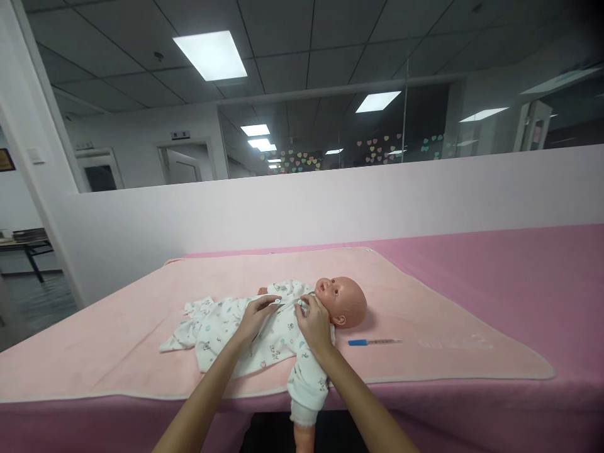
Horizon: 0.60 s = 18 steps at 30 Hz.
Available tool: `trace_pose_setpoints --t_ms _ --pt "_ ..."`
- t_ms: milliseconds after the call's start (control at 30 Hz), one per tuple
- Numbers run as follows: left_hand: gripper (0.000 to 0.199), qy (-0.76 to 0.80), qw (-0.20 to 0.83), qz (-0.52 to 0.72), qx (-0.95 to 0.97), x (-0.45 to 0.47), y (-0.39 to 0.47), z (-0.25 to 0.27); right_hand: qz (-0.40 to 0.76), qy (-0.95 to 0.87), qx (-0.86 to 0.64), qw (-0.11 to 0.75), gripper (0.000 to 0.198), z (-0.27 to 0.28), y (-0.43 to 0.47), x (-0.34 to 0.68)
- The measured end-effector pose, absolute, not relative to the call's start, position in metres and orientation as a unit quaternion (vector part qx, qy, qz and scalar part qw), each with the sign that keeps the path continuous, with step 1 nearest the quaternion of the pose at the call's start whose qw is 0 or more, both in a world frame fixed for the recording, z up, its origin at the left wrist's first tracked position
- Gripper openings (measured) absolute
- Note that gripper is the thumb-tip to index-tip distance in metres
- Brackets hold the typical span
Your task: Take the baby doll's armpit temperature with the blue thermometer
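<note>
A baby doll (352, 302) lies on its back on a peach blanket (141, 352), its head to the right. It wears a white printed romper (268, 349), and one arm hangs over the table's front edge. My left hand (257, 314) pinches the romper's front at the chest, by a small round snap. Close to the doll's neck, my right hand (315, 321) pinches the other side of the opening, with another snap at its fingertips. The fingers of both hands are closed on the cloth.
A thermometer with a blue cap (375, 342) lies on the blanket below the doll's head. Pink cloth (557, 302) covers the table under the blanket. Behind stands a low white wall (306, 207) with glass above it.
</note>
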<state>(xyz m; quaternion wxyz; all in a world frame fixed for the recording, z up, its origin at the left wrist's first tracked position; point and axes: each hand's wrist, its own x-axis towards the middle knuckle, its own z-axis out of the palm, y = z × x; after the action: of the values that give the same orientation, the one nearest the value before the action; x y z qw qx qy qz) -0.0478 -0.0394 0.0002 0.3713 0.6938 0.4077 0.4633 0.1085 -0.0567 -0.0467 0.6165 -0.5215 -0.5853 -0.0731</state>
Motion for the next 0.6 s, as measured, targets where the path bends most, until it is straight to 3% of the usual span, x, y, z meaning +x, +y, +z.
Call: trace_pose_setpoints --t_ms 367,500,600 --pt "0.025 0.403 0.378 0.477 0.684 -0.046 -0.041 -0.002 -0.128 -0.603 -0.504 0.605 0.02 -0.042 -0.064 0.11" --pt "0.026 0.386 0.377 0.489 0.686 -0.045 -0.041 -0.004 -0.223 -0.735 -0.428 0.475 0.023 -0.03 -0.069 0.1" --pt "0.027 0.378 0.374 0.497 0.686 -0.045 -0.042 -0.004 -0.222 -0.775 -0.432 0.404 0.015 -0.023 -0.069 0.09"
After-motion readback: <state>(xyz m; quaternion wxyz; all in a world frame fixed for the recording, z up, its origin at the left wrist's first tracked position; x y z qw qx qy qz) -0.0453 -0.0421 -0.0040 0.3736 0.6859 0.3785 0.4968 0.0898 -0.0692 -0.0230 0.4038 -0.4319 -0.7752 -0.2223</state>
